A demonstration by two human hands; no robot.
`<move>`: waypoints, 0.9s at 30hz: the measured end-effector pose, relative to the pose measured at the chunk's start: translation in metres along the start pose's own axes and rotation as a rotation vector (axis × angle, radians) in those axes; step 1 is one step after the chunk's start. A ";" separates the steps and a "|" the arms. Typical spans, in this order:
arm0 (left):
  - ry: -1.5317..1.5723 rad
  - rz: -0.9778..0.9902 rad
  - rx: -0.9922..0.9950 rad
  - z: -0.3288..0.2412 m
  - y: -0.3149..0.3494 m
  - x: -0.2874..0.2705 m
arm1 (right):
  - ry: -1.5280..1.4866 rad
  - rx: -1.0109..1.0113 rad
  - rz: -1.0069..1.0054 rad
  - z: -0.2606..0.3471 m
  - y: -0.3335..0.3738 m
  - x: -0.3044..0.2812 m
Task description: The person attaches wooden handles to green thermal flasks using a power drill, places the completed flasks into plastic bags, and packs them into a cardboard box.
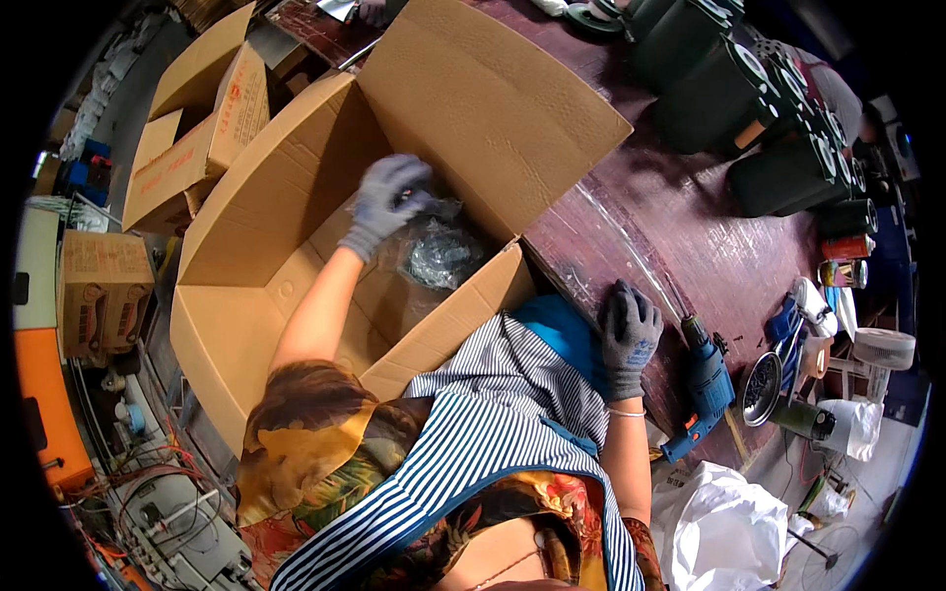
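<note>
My left hand [389, 202], in a grey glove, reaches down into a large open cardboard box [222, 325]. Its fingers curl and are blurred by motion, right at the edge of a clear plastic bag [441, 254] with something dark inside. Whether they grip the plastic I cannot tell. The bag lies in the box against the side nearest the table. My right hand [631, 333], gloved too, lies on the edge of the dark red table [631, 222] with fingers stretched out and holding nothing. To its right rests a blue power drill [705, 379].
Several dark green cylindrical containers [705, 98] stand at the far right of the table. A round dish of small dark pieces [760, 386] sits past the drill. More cardboard boxes [106, 286] are at the left. A white bag [724, 527] is at the lower right.
</note>
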State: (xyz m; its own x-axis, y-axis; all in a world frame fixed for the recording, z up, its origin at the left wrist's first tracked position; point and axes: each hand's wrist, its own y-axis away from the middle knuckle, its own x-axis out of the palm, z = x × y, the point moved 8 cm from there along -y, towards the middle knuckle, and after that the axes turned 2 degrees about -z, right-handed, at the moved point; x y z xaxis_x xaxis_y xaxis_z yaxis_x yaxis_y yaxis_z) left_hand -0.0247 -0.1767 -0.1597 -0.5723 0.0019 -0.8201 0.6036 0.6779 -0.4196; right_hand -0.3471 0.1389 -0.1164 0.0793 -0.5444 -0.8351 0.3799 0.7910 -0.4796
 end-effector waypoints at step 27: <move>-0.350 -0.287 -0.235 0.247 -0.203 -0.115 | 0.118 -0.002 0.029 0.016 -0.013 0.007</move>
State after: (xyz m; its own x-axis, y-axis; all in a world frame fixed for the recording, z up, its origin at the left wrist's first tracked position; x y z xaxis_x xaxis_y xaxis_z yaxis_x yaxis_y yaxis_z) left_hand 0.0555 -0.4962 -0.0760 -0.4525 -0.4277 -0.7825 0.2846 0.7623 -0.5813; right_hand -0.3373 0.1204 -0.1114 -0.0188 -0.4845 -0.8746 0.3775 0.8066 -0.4549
